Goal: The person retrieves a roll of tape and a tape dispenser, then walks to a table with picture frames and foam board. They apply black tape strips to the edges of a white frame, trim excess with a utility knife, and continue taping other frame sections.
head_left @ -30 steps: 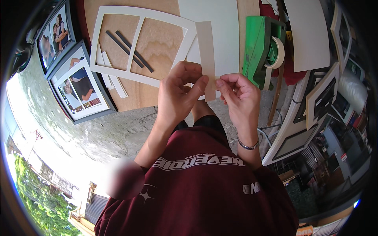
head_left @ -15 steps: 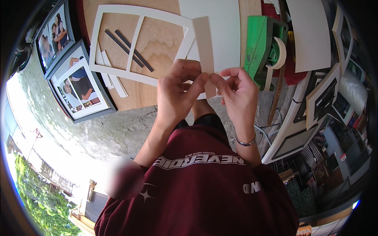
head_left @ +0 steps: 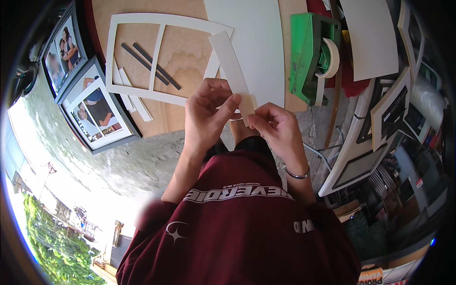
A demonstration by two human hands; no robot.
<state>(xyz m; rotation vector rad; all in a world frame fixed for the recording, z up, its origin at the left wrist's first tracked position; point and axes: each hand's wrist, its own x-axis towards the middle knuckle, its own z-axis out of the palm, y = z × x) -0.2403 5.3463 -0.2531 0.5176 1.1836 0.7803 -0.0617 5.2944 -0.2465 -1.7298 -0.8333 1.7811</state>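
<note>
- Clamping the pale strip (head_left: 229, 59) between thumb and fingers of the left grip (head_left: 206, 114), holding it aslant at the middle of the frame, above the near edge of the desk (head_left: 166, 114).
- Pinching the lower end of the strip with the right grip (head_left: 280, 128), thumb and forefinger together, hiding the exact contact behind the fingertips.
- Showing a beige patch (head_left: 250, 100) between both grips, too small for telling whether stuck down or loose.
- Covering the lower right of the white window mat (head_left: 142, 18) with strip and left grip.
- Cutting off the desk and the white sheet (head_left: 256, 42) at the top of the frame.
- Blurring part of the framed photograph (head_left: 71, 50) in the upper left.
- Wearing a maroon shirt (head_left: 237, 223) with bold white lettering, partly lost in folds.
- Catching print on an orange sheet (head_left: 371, 276), cropped at the lower right.
- Leaning the strip farther toward the upper left than half a second ago, and working the right grip lower.
- Keeping the dark bars (head_left: 142, 63) lying within the mat and the green tape dispenser (head_left: 301, 57) standing upper right, both sliding slightly leftward with the view.
</note>
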